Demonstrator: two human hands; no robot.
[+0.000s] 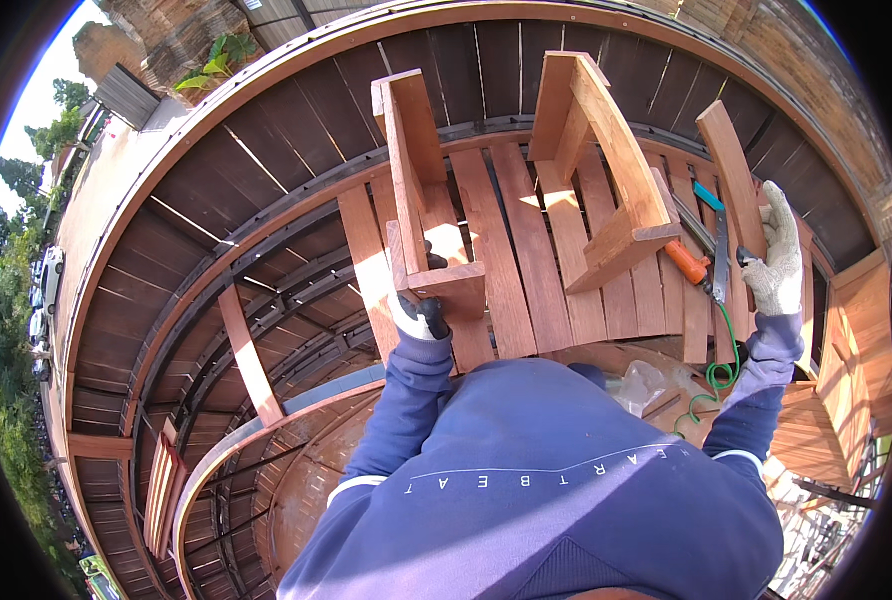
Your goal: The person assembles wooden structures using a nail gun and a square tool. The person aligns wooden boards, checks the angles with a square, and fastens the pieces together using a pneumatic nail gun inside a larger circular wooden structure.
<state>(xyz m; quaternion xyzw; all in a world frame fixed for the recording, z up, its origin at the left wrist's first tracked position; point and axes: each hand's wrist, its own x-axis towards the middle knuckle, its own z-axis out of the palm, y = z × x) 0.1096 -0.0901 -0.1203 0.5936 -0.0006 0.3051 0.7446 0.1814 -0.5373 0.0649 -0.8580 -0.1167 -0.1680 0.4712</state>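
My left hand (421, 316), in a black and white glove, is closed round the near end of a wooden frame (405, 165). A dark fingertip shows inside the frame, behind its near board. My right hand (776, 255), in a pale glove, lies beside a wooden board (734, 182) with its fingers stretched out and the dark-tipped thumb apart. The thumb is near the board's lower end; whether it presses on it, I cannot tell. Left of that board lies a flat tool (722, 255) with a teal end and a grey blade. A second, curved-sided wooden frame (618, 150) stands between my hands.
The frames rest on a curved slatted bench (511, 250). An orange tool (687, 263) with a coiled green hose (723, 375) lies on it. Clear plastic wrapping (640, 385) is below the bench edge. A dark curved backrest (406, 75) rises beyond; open metal framework (306, 330) is at left.
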